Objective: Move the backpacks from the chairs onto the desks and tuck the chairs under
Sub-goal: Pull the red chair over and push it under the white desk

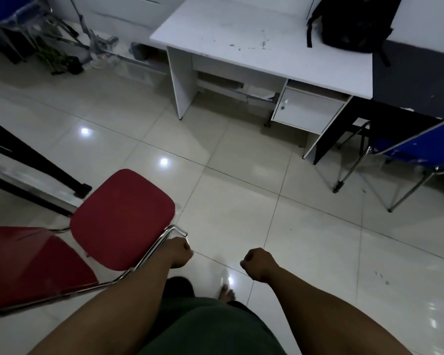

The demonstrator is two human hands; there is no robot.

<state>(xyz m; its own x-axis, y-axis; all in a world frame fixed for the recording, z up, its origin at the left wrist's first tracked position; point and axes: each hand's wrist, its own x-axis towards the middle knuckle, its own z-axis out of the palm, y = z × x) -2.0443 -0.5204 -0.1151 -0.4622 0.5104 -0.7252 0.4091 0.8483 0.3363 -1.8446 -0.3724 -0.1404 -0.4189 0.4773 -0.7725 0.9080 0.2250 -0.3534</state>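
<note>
Frame edges crop the backpack (349, 24) and blue chair (415, 149).

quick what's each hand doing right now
Left hand: closed in a fist beside the red chair frame; grip on it cannot be told.
Right hand: closed in a fist, holding nothing.

Bare forearms, no sleeves visible. Left hand (180, 254), right hand (257, 262): no rings, watch or gloves. Dark green garment (205, 326) at waist. Bare foot (226, 293), toes visible.
</note>
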